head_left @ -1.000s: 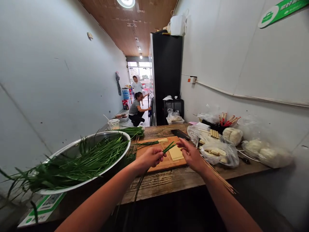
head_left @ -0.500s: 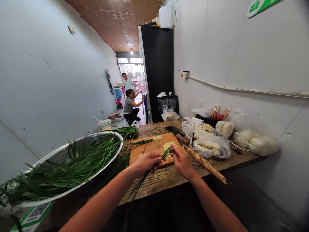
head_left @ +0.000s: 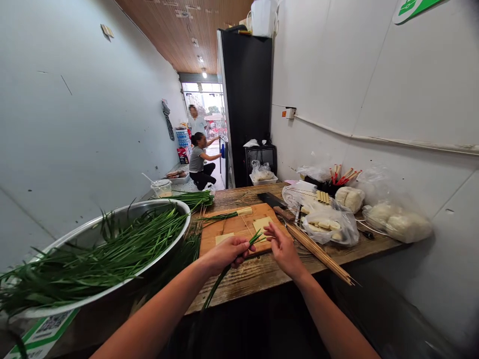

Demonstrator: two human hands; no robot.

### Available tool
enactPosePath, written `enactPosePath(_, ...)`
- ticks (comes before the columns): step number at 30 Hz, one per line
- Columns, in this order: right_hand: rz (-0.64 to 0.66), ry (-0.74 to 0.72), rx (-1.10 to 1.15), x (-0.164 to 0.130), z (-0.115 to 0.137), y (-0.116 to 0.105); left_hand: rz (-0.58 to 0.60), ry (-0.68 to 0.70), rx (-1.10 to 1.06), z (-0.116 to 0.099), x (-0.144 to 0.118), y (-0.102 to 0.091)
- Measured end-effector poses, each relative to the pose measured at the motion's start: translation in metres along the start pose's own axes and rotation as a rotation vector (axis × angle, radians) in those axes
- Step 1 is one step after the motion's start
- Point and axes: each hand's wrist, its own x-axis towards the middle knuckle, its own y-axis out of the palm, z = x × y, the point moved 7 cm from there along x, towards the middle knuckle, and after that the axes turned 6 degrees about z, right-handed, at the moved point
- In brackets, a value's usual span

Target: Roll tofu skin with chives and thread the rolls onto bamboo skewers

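Observation:
My left hand (head_left: 232, 253) is closed round a small bunch of garlic chives (head_left: 255, 238), whose cut ends point up and right while the leaves hang below the fist. Just to the right, my right hand (head_left: 281, 248) has its fingers apart near the chive ends and holds nothing. Beneath both is a wooden cutting board (head_left: 213, 229). On it lie a pale yellow square sheet (head_left: 263, 224), perhaps tofu skin, and another such sheet (head_left: 223, 238) partly behind my left hand. A pale roll (head_left: 245, 211) with chives sticking out lies at the board's back edge.
A metal basin (head_left: 187, 224) heaped with chives stands on the left. Right of the board lie a cleaver (head_left: 270, 200), bamboo skewers (head_left: 322, 253) and a plastic bag (head_left: 346, 229) of pale pieces. Behind it are bagged white lumps (head_left: 396, 219). Two people (head_left: 200, 162) are by the doorway.
My right hand's fingers have come away from the chive ends and spread apart. The left hand keeps its hold on the bunch. The view has shifted slightly.

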Motion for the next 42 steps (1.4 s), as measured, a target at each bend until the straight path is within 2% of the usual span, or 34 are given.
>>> enactPosePath(3,0.036,0.091,0.059,-0.002,-0.012,0.008,-0.002,0.005,0.024,0.001,-0.001,0.000)
enactPosePath(6,0.131,0.049,0.095,-0.006,-0.005,0.021,-0.011,0.004,0.049,0.004,0.000,-0.001)
enactPosePath(8,0.133,0.021,0.107,-0.008,0.001,0.023,-0.011,0.003,0.068,0.005,0.000,-0.001)
enactPosePath(11,0.084,0.008,0.065,-0.009,0.007,0.015,-0.008,0.002,0.108,0.006,0.000,-0.001)
enactPosePath(13,0.068,-0.051,-0.078,-0.007,0.015,0.007,-0.019,-0.007,0.133,0.006,-0.002,-0.001)
enactPosePath(15,0.100,-0.180,-0.296,-0.006,0.029,0.006,-0.034,-0.019,0.166,0.005,-0.004,-0.001)
enactPosePath(19,0.260,-0.463,-0.703,-0.008,0.057,0.024,-0.028,-0.002,0.259,0.002,-0.005,0.002)
enactPosePath(22,0.393,-0.547,-0.887,-0.005,0.063,0.038,-0.014,-0.010,0.333,0.005,-0.003,-0.001)
enactPosePath(24,0.461,-0.546,-0.968,0.002,0.060,0.040,-0.042,-0.006,0.427,0.006,-0.001,-0.008)
enactPosePath(27,0.538,-0.479,-1.062,0.016,0.050,0.036,-0.166,0.051,0.669,0.001,0.000,-0.022)
enactPosePath(31,0.564,-0.443,-1.088,0.030,0.053,0.038,-0.288,0.132,0.929,-0.008,0.001,-0.029)
enactPosePath(34,0.628,-0.436,-1.075,0.036,0.061,0.050,-0.303,0.178,1.001,-0.016,0.001,-0.028)
enactPosePath(37,0.730,-0.336,-1.040,0.048,0.061,0.059,-0.289,0.183,1.034,-0.027,0.000,-0.029)
enactPosePath(42,0.823,-0.234,-0.902,0.076,0.057,0.053,-0.262,0.213,1.031,-0.044,-0.004,-0.040)
